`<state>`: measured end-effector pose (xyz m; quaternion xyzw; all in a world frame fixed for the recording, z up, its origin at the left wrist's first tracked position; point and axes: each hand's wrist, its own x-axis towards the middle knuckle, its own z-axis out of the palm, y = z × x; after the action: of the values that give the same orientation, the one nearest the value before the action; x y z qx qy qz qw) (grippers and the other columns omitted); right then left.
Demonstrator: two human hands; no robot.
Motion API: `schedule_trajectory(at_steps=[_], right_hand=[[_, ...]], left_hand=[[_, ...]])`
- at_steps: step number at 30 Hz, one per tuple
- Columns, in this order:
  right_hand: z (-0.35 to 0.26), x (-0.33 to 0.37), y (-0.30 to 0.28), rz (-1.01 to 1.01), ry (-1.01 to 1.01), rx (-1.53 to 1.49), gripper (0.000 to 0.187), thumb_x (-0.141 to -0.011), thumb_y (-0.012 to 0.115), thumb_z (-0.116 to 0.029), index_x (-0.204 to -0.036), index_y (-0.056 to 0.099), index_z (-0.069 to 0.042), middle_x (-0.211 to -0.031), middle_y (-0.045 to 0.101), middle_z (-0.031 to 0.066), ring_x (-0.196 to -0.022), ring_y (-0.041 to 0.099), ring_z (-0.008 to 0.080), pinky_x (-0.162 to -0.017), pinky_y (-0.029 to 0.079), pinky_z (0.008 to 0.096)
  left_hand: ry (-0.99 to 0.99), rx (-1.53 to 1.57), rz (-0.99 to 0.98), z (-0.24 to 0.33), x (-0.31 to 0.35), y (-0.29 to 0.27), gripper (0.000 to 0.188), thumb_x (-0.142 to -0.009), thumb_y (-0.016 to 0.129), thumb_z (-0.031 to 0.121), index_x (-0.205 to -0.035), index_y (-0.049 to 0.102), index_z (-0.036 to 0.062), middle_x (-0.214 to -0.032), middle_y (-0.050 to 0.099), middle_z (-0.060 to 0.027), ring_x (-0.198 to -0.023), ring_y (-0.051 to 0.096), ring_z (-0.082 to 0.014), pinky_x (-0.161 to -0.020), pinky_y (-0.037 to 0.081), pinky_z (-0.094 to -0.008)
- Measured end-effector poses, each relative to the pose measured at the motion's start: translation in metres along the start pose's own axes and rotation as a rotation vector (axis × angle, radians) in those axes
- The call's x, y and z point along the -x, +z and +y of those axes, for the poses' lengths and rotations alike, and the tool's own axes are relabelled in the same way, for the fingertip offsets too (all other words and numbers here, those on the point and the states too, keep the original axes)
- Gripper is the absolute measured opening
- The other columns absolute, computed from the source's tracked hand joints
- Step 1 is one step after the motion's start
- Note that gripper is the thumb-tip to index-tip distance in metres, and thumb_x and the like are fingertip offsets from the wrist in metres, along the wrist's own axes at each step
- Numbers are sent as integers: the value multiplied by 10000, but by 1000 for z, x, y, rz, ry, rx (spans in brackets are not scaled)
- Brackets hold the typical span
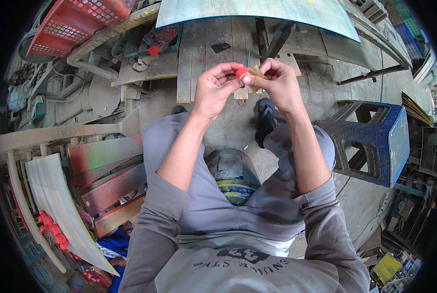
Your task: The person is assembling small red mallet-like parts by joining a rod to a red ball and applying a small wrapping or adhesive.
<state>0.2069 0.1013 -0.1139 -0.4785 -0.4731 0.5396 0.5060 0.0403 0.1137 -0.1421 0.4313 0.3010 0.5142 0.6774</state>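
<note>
In front of me, above the floor, both hands meet around a small red rounded piece (241, 72). My left hand (215, 89) pinches its left side between thumb and fingers. A folded tan sheet (256, 73), paper-like, is gripped by my right hand (281, 84), whose thumb presses at the red piece's edge. Whether the sheet is sandpaper cannot be told. A thin green stick (248, 57) shows just beyond the red piece; whether it is joined to it is unclear.
A pale board (257, 14) lies across the far side. To the right stands a blue plastic stool (397, 146). Several red balls (57, 233) rest on a whitish curved panel (57, 190) at left. A red crate (76, 27) is at upper left; a paint-stained bucket (232, 171) sits between my legs.
</note>
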Motion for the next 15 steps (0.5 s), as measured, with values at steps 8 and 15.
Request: schedule_trajectory(at_steps=[8,15], right_hand=[[-3,-6,-3,151,1,-244,189,-812,708,-29,-795,519,-35,-785,660,85,-714,635,104,-620,516,223],[-5,-2,-1,-11,-50,68,260,-772,763,-103,-649,540,-52,-765,641,29,-703,586,73,-669,491,221]], left_hand=[[-155,247,13,4,-1,0,309,-820,686,20,-1102,571,-34,-1031,630,-118,-914,636,-161,-816,551,-286],[-68,46,-11,-3,1,0,302,-827,664,-6,-1108,561,-46,-1040,621,-133,-911,640,-182,-810,557,-294]])
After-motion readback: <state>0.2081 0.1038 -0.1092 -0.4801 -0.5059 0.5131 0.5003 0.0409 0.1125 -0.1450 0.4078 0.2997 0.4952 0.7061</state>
